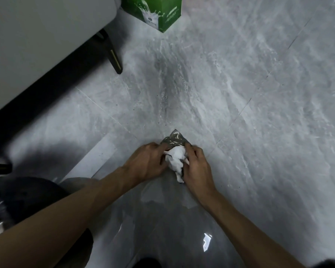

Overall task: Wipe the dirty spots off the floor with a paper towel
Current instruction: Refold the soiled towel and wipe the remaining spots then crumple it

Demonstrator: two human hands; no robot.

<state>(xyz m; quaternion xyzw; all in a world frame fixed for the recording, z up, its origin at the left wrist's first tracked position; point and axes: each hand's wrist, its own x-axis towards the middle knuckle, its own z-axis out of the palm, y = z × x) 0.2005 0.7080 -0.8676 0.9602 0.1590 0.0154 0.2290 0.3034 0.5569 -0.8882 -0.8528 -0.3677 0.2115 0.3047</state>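
The scene is dim and cool grey, brightest over the far and right floor [259, 93], where the marbled tile looks washed and pale. Near the viewer the floor darkens into a broad shadow, broken by one small hard glare patch [207, 241], probably an overhead light mirrored in the glossy tile. Deep black shadow sits under the pale furniture [37, 45] at the far left. Straight tile seams bow outward, showing wide-angle distortion toward the edges. The far green box [159, 10] and the near forearms are soft, and fine detail smears at the left and right edges.
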